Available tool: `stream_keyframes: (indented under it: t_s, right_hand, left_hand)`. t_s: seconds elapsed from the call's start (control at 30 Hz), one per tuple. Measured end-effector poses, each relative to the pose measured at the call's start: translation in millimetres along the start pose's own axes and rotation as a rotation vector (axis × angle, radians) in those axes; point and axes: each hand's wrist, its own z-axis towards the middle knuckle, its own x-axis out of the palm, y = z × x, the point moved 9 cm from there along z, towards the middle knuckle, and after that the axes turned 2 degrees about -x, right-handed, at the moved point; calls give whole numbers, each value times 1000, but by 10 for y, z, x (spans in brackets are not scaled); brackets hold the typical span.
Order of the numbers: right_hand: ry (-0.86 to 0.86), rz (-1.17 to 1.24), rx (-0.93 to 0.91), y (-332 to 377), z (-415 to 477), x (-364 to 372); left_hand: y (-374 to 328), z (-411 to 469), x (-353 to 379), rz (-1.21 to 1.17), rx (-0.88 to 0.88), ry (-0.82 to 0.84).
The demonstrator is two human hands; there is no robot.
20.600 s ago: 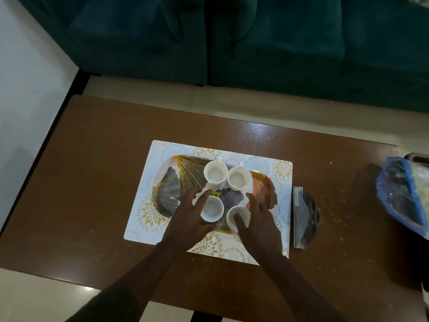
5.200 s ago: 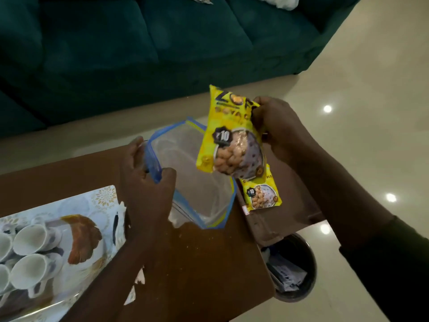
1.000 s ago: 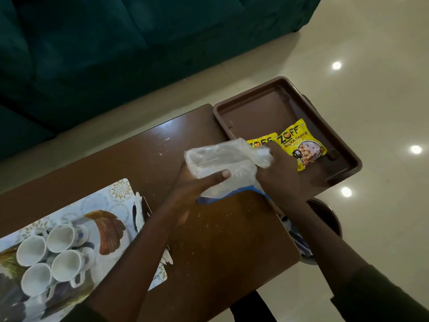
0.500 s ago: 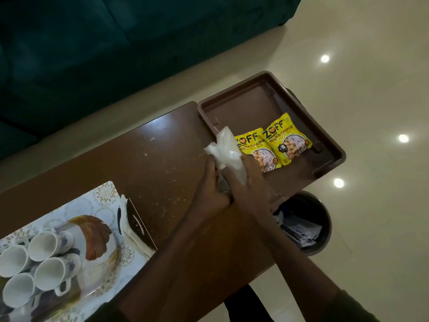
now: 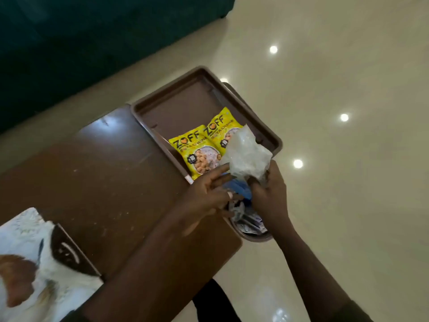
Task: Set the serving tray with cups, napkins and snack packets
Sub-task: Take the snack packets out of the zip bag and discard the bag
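Right hand (image 5: pixel 269 191) squeezes empty plastic bag (image 5: pixel 246 156) into ball over bin (image 5: pixel 251 232) — likely to throw it away. Left hand (image 5: pixel 209 191) touches bag's blue edge; holding or just touching, cannot tell. Two yellow snack packets (image 5: pixel 199 152) lie side by side in brown tray (image 5: pixel 171 91) at table (image 5: pixel 104 170) end — not yet on patterned serving tray (image 5: pixel 14 273), bottom left.

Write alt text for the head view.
The right hand grips a crumpled clear plastic bag, the left hand touching it, at the table's end near a floor bin. Two yellow snack packets lie side by side in a brown tray beyond.
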Motion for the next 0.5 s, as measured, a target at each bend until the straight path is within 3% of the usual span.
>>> stream_keyframes:
  t_s: [0.27,0.37,0.5]
  right_hand:
    - [-309,-180,212,-1128,64,-1054]
    - [-275,-243,356,-1651,36,-1035]
    - [-80,-303,532,-2250,71,-690]
  left_hand:
    - [-80,254,-199,122,36,-187]
    - [-67,303,-235,137,36,-210]
    - [-48,343,-242,170,21,-225]
